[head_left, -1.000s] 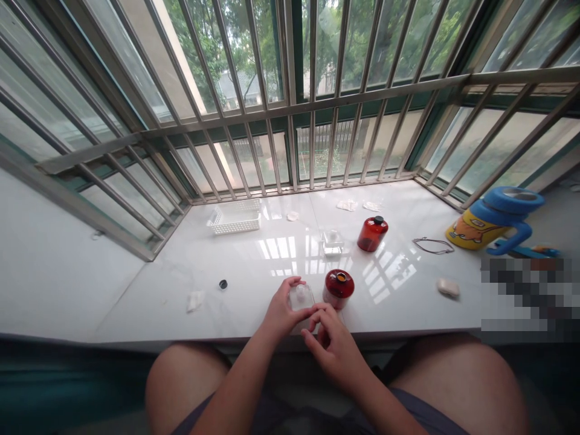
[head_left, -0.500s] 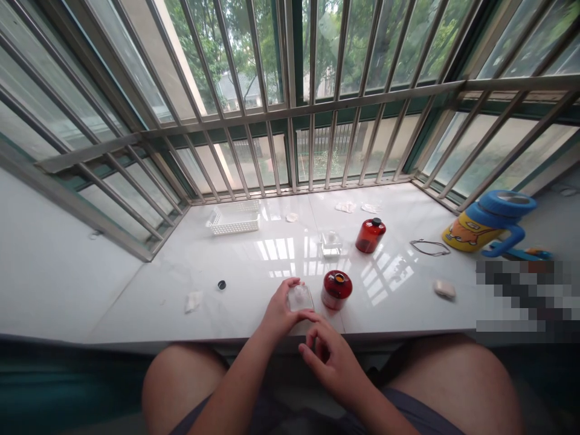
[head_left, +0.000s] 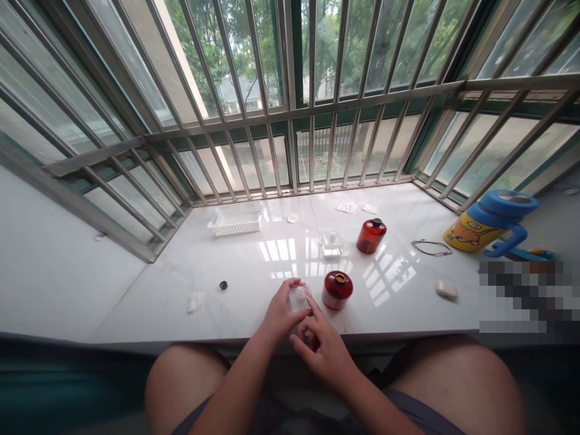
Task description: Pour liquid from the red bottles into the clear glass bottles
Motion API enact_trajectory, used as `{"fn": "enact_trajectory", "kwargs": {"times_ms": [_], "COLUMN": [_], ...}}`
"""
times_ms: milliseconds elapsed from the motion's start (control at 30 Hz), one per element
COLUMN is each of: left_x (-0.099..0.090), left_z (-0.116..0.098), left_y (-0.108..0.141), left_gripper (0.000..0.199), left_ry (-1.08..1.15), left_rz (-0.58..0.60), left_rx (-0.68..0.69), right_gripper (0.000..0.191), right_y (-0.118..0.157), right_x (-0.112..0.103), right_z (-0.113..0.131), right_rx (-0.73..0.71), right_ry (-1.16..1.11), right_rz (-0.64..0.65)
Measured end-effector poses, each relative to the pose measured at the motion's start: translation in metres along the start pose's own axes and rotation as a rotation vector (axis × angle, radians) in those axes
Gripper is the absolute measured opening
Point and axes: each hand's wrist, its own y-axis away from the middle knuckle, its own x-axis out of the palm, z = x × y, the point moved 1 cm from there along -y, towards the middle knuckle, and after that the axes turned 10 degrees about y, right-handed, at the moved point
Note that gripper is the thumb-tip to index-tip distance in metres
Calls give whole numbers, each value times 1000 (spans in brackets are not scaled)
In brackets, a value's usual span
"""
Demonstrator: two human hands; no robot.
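My left hand (head_left: 281,311) is wrapped round a small clear square container (head_left: 299,300) with a pale rounded top, close to the counter's front edge. My right hand (head_left: 322,344) reaches in from the right; its outstretched index finger appears to touch the container's top, while the other fingers are loosely curled with nothing in them. Just right of the container stands a dark red bottle (head_left: 338,293) without a cap. A small black cap (head_left: 223,286) lies off to the left. Farther back is a second clear square container (head_left: 332,244).
Behind stand a red bottle with a black cap (head_left: 371,237) and a white plastic basket (head_left: 236,225). At right are a looped cord (head_left: 431,248), a blue and yellow jug (head_left: 483,226) and a beige block (head_left: 446,290). A crumpled white piece (head_left: 194,303) lies at left. Barred windows enclose the counter.
My right hand has moved slightly up and left, its index finger now reaching the container's top. My left hand keeps its hold. The view has shifted slightly.
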Motion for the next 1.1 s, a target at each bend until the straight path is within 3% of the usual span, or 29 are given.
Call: {"fn": "enact_trajectory", "kwargs": {"times_ms": [100,200,333,500,667,867,933,1000,1100], "left_x": [1,1,1,0,-3,-3,-6,-13,-42], "left_z": [-1,0,-1,-2,-1,-1,-1,-2,0], "left_y": [0,0,1,3,3,0,2,7,15], "left_gripper": [77,79,74,66,56,60,69,95,134], "left_ry": [2,-2,-9,-12,-98,-141,-181,-237,-347], "left_rz": [-13,-15,-9,-4,0,48,79,118,108], "left_rx": [-15,-17,0,3,43,104,107,104,128], "right_gripper": [29,19,15,13,16,16,15,13,9], "right_y": [25,36,17,-4,23,57,62,65,69], "right_x": [3,3,1,8,11,1,-3,-6,-12], "right_z": [-2,1,5,7,4,-8,-14,-20,-25], "right_rx": [-21,-35,9,-8,12,-92,-137,-187,-250], "right_ry": [-4,-12,-3,-24,-16,55,102,151,213], "right_rz": [38,62,-38,-1,51,124,75,2,-84]}}
